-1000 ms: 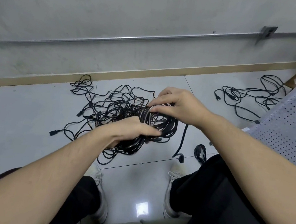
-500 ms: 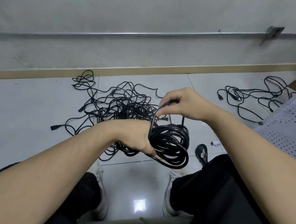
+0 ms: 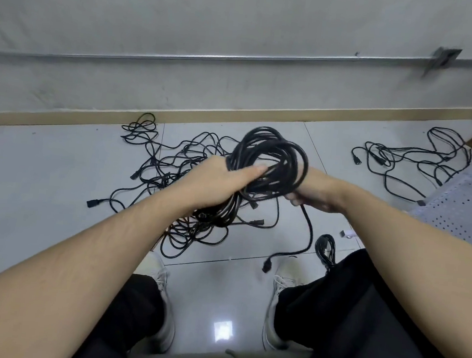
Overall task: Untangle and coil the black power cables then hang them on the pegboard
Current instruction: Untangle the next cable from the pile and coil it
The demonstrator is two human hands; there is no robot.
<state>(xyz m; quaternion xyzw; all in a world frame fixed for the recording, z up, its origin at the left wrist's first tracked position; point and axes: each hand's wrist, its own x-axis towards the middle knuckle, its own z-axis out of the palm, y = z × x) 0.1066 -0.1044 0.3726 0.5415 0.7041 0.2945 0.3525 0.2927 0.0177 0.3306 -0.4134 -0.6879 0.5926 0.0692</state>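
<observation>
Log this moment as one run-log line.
left hand: grips cable coil | right hand: pinches loose tail | tangled cables: on floor

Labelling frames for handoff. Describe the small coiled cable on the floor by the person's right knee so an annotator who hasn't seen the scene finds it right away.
Start at the perforated white pegboard on the right edge, then drop to the floor tile at its foot, beside the black trouser leg. The small coiled cable lies there. Unlike the loose tangles spread across the floor, it is a tight compact bundle, and unlike the big coil, no hand touches it.
</observation>
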